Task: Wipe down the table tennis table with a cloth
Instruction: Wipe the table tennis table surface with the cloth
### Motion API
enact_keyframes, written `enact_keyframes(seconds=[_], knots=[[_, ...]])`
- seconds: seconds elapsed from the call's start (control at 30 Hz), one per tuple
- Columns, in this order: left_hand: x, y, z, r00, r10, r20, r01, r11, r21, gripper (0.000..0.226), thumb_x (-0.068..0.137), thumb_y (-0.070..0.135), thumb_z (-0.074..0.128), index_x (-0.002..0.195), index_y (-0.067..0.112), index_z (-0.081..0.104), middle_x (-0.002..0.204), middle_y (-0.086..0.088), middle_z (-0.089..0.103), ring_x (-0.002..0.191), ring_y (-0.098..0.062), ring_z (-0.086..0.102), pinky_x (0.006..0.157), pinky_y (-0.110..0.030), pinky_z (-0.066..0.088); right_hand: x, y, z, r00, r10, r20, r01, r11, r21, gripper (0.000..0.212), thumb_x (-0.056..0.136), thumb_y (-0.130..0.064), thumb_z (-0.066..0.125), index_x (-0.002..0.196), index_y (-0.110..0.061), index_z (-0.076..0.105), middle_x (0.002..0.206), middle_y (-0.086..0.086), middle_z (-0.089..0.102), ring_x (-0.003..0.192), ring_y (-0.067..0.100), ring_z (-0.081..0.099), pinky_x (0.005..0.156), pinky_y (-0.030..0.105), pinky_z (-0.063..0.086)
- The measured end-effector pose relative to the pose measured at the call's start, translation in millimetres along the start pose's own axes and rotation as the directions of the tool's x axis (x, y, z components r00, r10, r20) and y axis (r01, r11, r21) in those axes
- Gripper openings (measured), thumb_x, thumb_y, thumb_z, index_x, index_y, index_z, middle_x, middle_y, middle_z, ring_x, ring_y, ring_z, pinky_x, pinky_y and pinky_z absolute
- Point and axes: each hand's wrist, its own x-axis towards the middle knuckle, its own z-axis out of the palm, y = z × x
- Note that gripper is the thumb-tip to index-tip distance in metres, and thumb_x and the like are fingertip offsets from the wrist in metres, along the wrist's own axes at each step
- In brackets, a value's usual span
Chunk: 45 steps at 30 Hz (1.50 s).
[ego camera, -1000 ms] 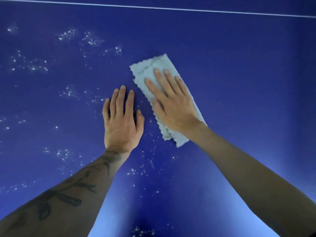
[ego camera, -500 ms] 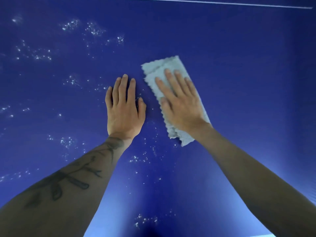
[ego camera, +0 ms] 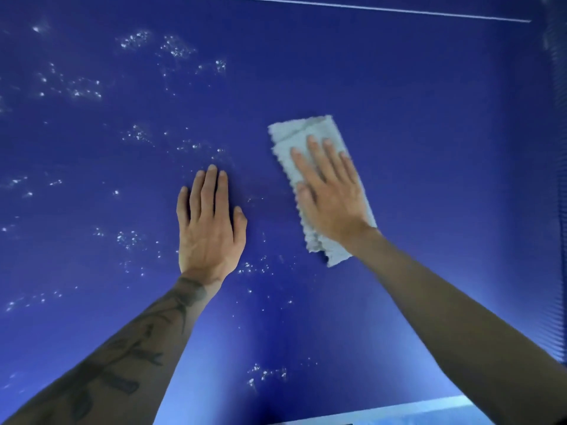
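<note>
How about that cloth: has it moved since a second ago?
Yes. The cloth under the right hand slid toward the person, away from the droplets beyond it on the table.

The right hand (ego camera: 333,197) slid the cloth (ego camera: 306,130) rightward; the left hand (ego camera: 210,231) now lies farther off.

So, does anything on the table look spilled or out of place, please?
Yes: white specks, perhaps droplets, are scattered over the blue table's left and near parts. Right of the cloth under the right hand, it looks clean.
</note>
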Motion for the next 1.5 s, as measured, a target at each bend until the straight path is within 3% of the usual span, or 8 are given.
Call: enact_keyframes(seconds=[0.17, 0.4, 0.57, 0.63, 0.83, 1.07, 1.3, 1.5], knots=[[-0.2, 0.0, 0.4, 1.0, -0.01, 0.004, 0.01, 1.0, -0.029, 0.06, 0.107, 0.029, 0.04, 0.16, 0.001, 0.035, 0.169, -0.016, 0.032, 0.156, -0.035, 0.03, 0.129, -0.054, 0.02, 55.2, 4.9, -13.0, 0.934, 0.358, -0.015, -0.355, 0.931, 0.078, 0.066, 0.108, -0.044, 0.011, 0.172, -0.029, 0.005, 0.18, 0.007, -0.001, 0.166, 0.03, -0.002, 0.134, 0.051, 0.002], [0.6, -1.4, 2.0, 1.0, -0.01, 0.008, 0.01, 0.999, -0.049, 0.063, 0.105, 0.027, 0.041, 0.162, 0.001, 0.031, 0.171, -0.014, 0.029, 0.158, -0.032, 0.026, 0.13, -0.053, 0.017, -15.2, -42.9, 9.5, 0.997, -0.075, -0.007, 0.075, 0.997, -0.008, 0.061, 0.111, -0.036, 0.031, 0.171, -0.029, 0.02, 0.179, 0.006, 0.012, 0.166, 0.029, 0.009, 0.134, 0.05, 0.011], [0.5, -1.1, 1.5, 1.0, -0.013, 0.01, 0.014, 0.998, -0.054, 0.062, 0.105, 0.027, 0.04, 0.161, 0.001, 0.032, 0.17, -0.015, 0.03, 0.158, -0.034, 0.027, 0.129, -0.054, 0.019, -3.2, 12.2, -4.4, 0.922, 0.387, -0.027, -0.384, 0.92, 0.076, 0.063, 0.11, -0.043, 0.019, 0.171, -0.031, 0.012, 0.18, 0.005, 0.005, 0.166, 0.029, 0.003, 0.134, 0.05, 0.006], [0.3, -1.0, 1.8, 1.0, -0.014, 0.014, 0.015, 0.999, -0.043, 0.063, 0.105, 0.027, 0.04, 0.161, 0.001, 0.032, 0.17, -0.015, 0.03, 0.158, -0.033, 0.027, 0.129, -0.054, 0.019, 20.2, -8.0, -7.5, 0.897, 0.44, -0.026, -0.435, 0.894, 0.11, 0.067, 0.106, -0.045, 0.013, 0.172, -0.03, 0.009, 0.18, 0.007, 0.001, 0.166, 0.03, 0.0, 0.134, 0.051, 0.002], [0.5, -1.4, 0.0, 0.999, -0.014, 0.044, 0.017, 0.998, -0.062, 0.063, 0.105, 0.027, 0.038, 0.162, 0.002, 0.029, 0.172, -0.013, 0.026, 0.159, -0.032, 0.023, 0.129, -0.053, 0.017, -37.9, -56.3, 14.2, 0.999, -0.029, -0.018, 0.029, 1.0, 0.012, 0.061, 0.11, -0.034, 0.031, 0.17, -0.026, 0.023, 0.178, 0.009, 0.014, 0.165, 0.031, 0.011, 0.133, 0.052, 0.012], [0.2, 0.6, 0.5, 0.999, -0.024, 0.029, 0.025, 0.999, -0.035, 0.062, 0.104, 0.026, 0.04, 0.161, 0.002, 0.033, 0.17, -0.014, 0.03, 0.158, -0.032, 0.027, 0.129, -0.052, 0.018, -5.2, -12.5, 0.7, 0.906, 0.422, -0.024, -0.416, 0.9, 0.126, 0.063, 0.11, -0.043, 0.02, 0.172, -0.03, 0.01, 0.18, 0.007, 0.002, 0.166, 0.03, 0.0, 0.134, 0.052, 0.004], [0.4, 0.9, -1.5, 0.999, -0.009, 0.042, 0.01, 0.999, -0.034, 0.059, 0.107, 0.025, 0.034, 0.161, 0.002, 0.031, 0.17, -0.014, 0.029, 0.158, -0.032, 0.024, 0.129, -0.053, 0.017, -64.6, -58.4, 20.1, 1.0, 0.009, 0.02, -0.01, 0.999, 0.042, 0.062, 0.111, -0.038, 0.028, 0.171, -0.029, 0.016, 0.18, 0.006, 0.007, 0.166, 0.029, 0.005, 0.134, 0.05, 0.008], [-0.9, 1.7, -1.1, 1.0, -0.019, 0.018, 0.02, 0.998, -0.052, 0.06, 0.106, 0.024, 0.036, 0.161, 0.002, 0.033, 0.17, -0.013, 0.03, 0.158, -0.032, 0.026, 0.13, -0.051, 0.017, -36.5, 2.6, 4.9, 0.914, 0.405, -0.037, -0.399, 0.91, 0.113, 0.064, 0.11, -0.041, 0.023, 0.172, -0.028, 0.013, 0.18, 0.008, 0.005, 0.166, 0.032, 0.003, 0.134, 0.054, 0.007]])
